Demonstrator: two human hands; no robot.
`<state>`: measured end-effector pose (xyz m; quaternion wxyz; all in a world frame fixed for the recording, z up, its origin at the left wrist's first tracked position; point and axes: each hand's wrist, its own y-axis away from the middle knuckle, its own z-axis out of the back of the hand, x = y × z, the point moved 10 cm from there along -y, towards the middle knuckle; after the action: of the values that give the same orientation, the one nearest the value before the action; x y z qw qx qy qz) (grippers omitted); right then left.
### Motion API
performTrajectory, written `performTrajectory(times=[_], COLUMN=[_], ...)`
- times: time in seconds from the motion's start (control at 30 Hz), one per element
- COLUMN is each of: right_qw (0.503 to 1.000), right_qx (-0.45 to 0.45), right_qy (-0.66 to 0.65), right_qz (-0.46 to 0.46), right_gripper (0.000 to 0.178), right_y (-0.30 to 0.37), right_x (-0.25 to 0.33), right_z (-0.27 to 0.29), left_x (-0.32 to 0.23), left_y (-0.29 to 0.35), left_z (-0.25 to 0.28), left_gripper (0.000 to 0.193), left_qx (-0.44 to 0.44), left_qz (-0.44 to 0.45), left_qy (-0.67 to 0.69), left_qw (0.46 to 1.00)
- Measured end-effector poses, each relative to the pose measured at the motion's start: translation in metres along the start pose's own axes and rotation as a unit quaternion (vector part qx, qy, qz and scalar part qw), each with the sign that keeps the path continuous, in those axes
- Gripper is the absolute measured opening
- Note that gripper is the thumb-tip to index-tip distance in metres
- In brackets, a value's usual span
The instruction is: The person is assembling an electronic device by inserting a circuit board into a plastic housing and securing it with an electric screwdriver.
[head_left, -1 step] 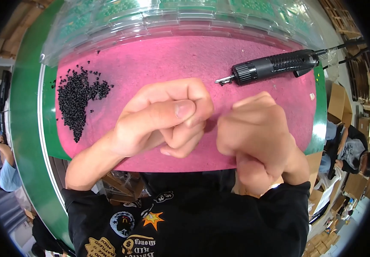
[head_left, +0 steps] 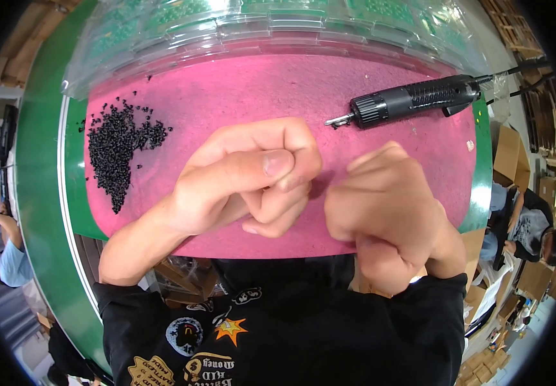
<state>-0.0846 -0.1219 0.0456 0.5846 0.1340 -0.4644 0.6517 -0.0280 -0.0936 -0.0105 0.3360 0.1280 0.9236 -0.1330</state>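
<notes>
My left hand [head_left: 246, 177] is closed in a loose fist over the pink mat [head_left: 239, 90], its thumb laid across the bent index finger; nothing shows in it. Beside it on the right, with a small gap between, my right hand [head_left: 384, 206] is also curled into a fist, back of the hand up and slightly blurred. No object sticks out of it. A black electric screwdriver [head_left: 413, 101] lies on the mat beyond my right hand, its metal bit pointing left. Left of my left hand spreads a pile of small black screws [head_left: 112, 151].
Stacked clear plastic trays [head_left: 278, 26] holding green circuit boards line the far edge of the mat. A black cable [head_left: 516, 67] runs off from the screwdriver to the right. The green table [head_left: 40, 161] borders the mat. Other people sit at the far left and far right, near cardboard boxes [head_left: 511, 154].
My right hand has shifted very slightly. The left hand keeps its pose, and the things on the mat lie as before.
</notes>
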Motion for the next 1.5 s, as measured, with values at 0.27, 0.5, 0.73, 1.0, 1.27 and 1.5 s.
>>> performTrajectory(times=[0.27,0.5,0.73,1.0,1.27,1.5], right_qw=[0.82,0.781,0.803,0.792,0.788,0.791], right_qx=[0.533,0.563,0.488,0.523,0.558,0.527], right_qy=[-0.164,-0.26,-0.338,-0.313,-0.26,-0.309], right_qz=[-0.129,-0.075,-0.061,-0.048,-0.007,-0.04], right_gripper=[0.012,0.011,0.009,0.012,0.019,0.009], right_y=[0.057,0.064,0.05,0.059,0.056,0.057], right_x=[0.002,0.022,0.026,0.025,0.028,0.026], right_z=[-0.087,-0.082,-0.079,-0.084,-0.083,-0.082], left_x=[-0.001,0.001,-0.008,-0.009,-0.013,-0.011], left_y=[0.003,0.003,-0.005,-0.004,-0.006,-0.004], left_z=[-0.006,-0.014,-0.007,-0.005,-0.006,-0.006], left_gripper=[0.023,0.019,0.025,0.031,0.03,0.032], left_qx=[0.045,0.112,0.045,0.026,0.028,-0.002], left_qz=[0.027,0.035,-0.051,-0.07,-0.09,-0.07], left_qy=[0.01,0.08,0.044,0.03,-0.023,-0.016], left_qw=[0.999,0.99,0.997,0.997,0.995,0.997])
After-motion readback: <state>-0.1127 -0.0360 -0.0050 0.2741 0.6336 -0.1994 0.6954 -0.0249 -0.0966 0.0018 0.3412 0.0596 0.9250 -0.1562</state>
